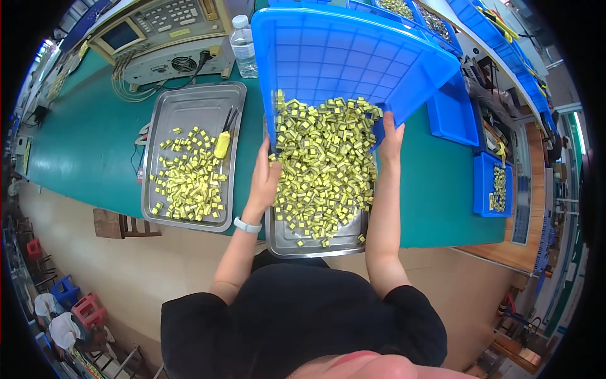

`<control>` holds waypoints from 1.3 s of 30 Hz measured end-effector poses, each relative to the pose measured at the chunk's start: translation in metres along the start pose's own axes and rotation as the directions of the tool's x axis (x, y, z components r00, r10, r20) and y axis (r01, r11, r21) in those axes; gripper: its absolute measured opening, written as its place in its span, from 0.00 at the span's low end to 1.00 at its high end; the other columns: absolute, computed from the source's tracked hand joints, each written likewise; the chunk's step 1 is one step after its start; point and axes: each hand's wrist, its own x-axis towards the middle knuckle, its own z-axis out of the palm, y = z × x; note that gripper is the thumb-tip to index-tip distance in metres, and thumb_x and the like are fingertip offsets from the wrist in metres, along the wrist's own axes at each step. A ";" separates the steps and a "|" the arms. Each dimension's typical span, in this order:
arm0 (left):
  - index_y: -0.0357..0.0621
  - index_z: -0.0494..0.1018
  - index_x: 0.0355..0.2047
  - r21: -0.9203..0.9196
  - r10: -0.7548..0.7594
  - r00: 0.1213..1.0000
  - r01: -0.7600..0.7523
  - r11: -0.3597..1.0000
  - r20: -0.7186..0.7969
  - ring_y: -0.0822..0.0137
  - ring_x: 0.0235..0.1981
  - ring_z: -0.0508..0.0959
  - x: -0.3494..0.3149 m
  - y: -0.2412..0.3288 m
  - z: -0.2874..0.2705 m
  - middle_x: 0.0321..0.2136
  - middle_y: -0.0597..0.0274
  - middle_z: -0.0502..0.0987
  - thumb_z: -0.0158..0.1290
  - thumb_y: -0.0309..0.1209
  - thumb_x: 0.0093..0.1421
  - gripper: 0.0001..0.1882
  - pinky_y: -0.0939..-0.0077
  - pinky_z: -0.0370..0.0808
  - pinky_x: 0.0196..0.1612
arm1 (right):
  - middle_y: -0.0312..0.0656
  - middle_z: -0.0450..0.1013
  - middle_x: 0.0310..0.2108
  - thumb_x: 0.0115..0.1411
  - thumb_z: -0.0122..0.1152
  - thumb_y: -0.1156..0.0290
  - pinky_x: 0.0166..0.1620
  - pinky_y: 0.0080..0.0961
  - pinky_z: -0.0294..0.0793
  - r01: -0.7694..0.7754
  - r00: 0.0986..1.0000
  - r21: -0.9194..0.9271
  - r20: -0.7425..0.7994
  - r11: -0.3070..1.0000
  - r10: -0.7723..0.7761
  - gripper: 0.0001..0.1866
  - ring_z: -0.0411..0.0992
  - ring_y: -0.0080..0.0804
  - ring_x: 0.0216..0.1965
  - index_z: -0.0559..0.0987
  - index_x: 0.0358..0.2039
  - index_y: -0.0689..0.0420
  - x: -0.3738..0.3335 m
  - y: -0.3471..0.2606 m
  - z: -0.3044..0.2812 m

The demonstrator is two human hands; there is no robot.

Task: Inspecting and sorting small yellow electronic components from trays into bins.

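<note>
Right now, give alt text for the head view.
A person's left hand and right hand hold a tilted blue bin, small yellow parts heaped at its mouth over a metal tray. To the left, another tray holds similar parts.

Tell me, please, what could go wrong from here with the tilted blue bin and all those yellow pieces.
The yellow pieces might spill over the metal tray; a few lie close to its near rim. The blue bin, tipped up with the left hand and right hand low at its sides, could slip. It might also knock the plastic bottle near its left edge.
</note>
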 end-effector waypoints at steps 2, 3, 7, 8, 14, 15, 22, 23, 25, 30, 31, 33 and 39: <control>0.30 0.54 0.63 0.059 0.004 0.999 -0.003 0.998 -0.032 0.54 0.65 0.58 -0.005 0.004 -0.003 0.62 0.44 0.59 0.36 0.40 0.69 0.29 0.65 0.52 0.66 | 0.47 0.65 0.57 0.62 0.58 0.47 0.59 0.33 0.60 -0.058 0.998 0.102 -0.014 0.993 0.060 0.39 0.63 0.38 0.58 0.63 0.60 0.68 -0.002 0.000 0.007; 0.31 0.57 0.62 -0.111 0.015 0.998 -0.022 0.994 -0.065 0.55 0.63 0.61 -0.004 -0.004 -0.006 0.61 0.45 0.62 0.37 0.38 0.69 0.27 0.65 0.55 0.65 | 0.47 0.65 0.57 0.62 0.58 0.47 0.59 0.33 0.60 -0.063 0.998 0.107 -0.005 0.992 0.064 0.39 0.63 0.38 0.58 0.63 0.60 0.68 -0.004 0.001 0.007; 0.33 0.67 0.53 -0.245 -0.036 0.991 0.003 0.969 -0.132 0.59 0.57 0.71 -0.004 0.007 -0.024 0.54 0.48 0.72 0.40 0.24 0.66 0.16 0.66 0.64 0.61 | 0.47 0.67 0.55 0.61 0.60 0.48 0.58 0.33 0.62 -0.075 0.996 0.141 -0.037 0.987 0.081 0.38 0.66 0.37 0.55 0.65 0.58 0.68 -0.002 0.006 0.004; 0.37 0.67 0.52 -0.202 -0.064 0.993 0.042 0.979 -0.101 0.59 0.60 0.66 -0.010 0.010 -0.030 0.59 0.50 0.67 0.41 0.19 0.62 0.17 0.65 0.63 0.61 | 0.47 0.67 0.55 0.61 0.60 0.48 0.58 0.33 0.62 -0.064 0.997 0.141 -0.038 0.988 0.070 0.38 0.66 0.37 0.55 0.65 0.58 0.68 -0.001 0.010 0.002; 0.37 0.70 0.48 0.645 0.059 0.998 -0.029 0.763 -0.025 0.51 0.52 0.70 -0.052 0.028 -0.041 0.50 0.51 0.71 0.45 0.13 0.51 0.22 0.65 0.67 0.56 | 0.47 0.68 0.54 0.60 0.59 0.46 0.57 0.32 0.64 -0.014 0.998 0.139 -0.051 0.990 0.021 0.39 0.67 0.37 0.54 0.65 0.57 0.68 0.001 0.006 0.006; 0.37 0.70 0.47 0.669 0.017 0.999 -0.033 0.742 0.030 0.51 0.50 0.71 -0.057 0.022 -0.042 0.47 0.50 0.72 0.46 0.13 0.53 0.20 0.65 0.68 0.54 | 0.43 0.69 0.48 0.60 0.59 0.45 0.52 0.29 0.65 0.018 0.995 0.141 -0.095 0.990 -0.004 0.35 0.67 0.32 0.48 0.69 0.51 0.67 0.002 0.003 0.012; 0.38 0.69 0.48 0.616 0.037 0.996 0.020 0.788 -0.081 0.53 0.40 0.72 -0.060 0.014 -0.030 0.42 0.52 0.72 0.50 0.15 0.53 0.20 0.63 0.70 0.44 | 0.46 0.69 0.52 0.60 0.59 0.44 0.56 0.33 0.63 -0.019 0.997 0.090 -0.079 0.996 0.026 0.39 0.66 0.36 0.54 0.68 0.54 0.70 -0.002 0.007 0.004; 0.38 0.69 0.48 0.616 0.038 0.996 0.019 0.788 -0.080 0.53 0.40 0.72 -0.059 0.014 -0.031 0.42 0.52 0.72 0.50 0.15 0.53 0.20 0.63 0.70 0.44 | 0.46 0.69 0.52 0.60 0.59 0.44 0.56 0.33 0.63 -0.019 0.996 0.090 -0.080 0.996 0.026 0.39 0.66 0.36 0.54 0.68 0.54 0.70 -0.003 0.007 0.004; 0.37 0.68 0.49 0.618 0.068 0.998 -0.052 0.785 -0.002 0.55 0.37 0.72 -0.055 0.016 -0.033 0.41 0.53 0.72 0.51 0.15 0.52 0.22 0.65 0.71 0.43 | 0.47 0.68 0.53 0.60 0.59 0.44 0.57 0.32 0.63 -0.014 0.996 0.103 -0.083 0.995 0.023 0.40 0.66 0.36 0.54 0.68 0.55 0.71 -0.004 0.002 0.007; 0.39 0.67 0.50 0.468 -0.078 0.993 0.029 0.883 0.087 0.60 0.34 0.71 -0.052 0.020 -0.042 0.39 0.58 0.74 0.54 0.16 0.51 0.24 0.68 0.71 0.40 | 0.27 0.62 0.27 0.61 0.58 0.44 0.34 0.20 0.56 0.103 0.980 0.082 -0.177 0.991 -0.087 0.26 0.57 0.18 0.30 0.71 0.32 0.58 -0.004 -0.004 0.015; 0.39 0.67 0.50 0.480 -0.069 0.995 0.028 0.877 0.068 0.61 0.34 0.72 -0.052 0.018 -0.041 0.38 0.59 0.74 0.55 0.17 0.51 0.25 0.69 0.71 0.40 | 0.27 0.62 0.27 0.61 0.58 0.43 0.34 0.20 0.56 0.076 0.988 0.086 -0.141 0.993 -0.064 0.26 0.57 0.18 0.30 0.71 0.32 0.58 -0.004 -0.003 0.013; 0.40 0.68 0.51 0.493 -0.060 0.997 0.029 0.869 0.047 0.62 0.33 0.72 -0.054 0.016 -0.038 0.37 0.60 0.74 0.55 0.17 0.50 0.25 0.69 0.71 0.39 | 0.28 0.62 0.27 0.60 0.58 0.43 0.34 0.20 0.56 0.068 0.989 0.092 -0.139 0.993 -0.055 0.26 0.57 0.18 0.30 0.71 0.32 0.58 -0.003 -0.001 0.013; 0.40 0.67 0.52 0.539 0.007 1.000 0.010 0.842 -0.031 0.62 0.32 0.72 -0.058 0.015 -0.031 0.37 0.59 0.74 0.55 0.18 0.53 0.24 0.68 0.72 0.37 | 0.27 0.62 0.27 0.60 0.59 0.44 0.33 0.20 0.56 0.078 0.986 0.094 -0.151 0.993 -0.063 0.25 0.57 0.18 0.30 0.71 0.31 0.57 -0.001 -0.003 0.016</control>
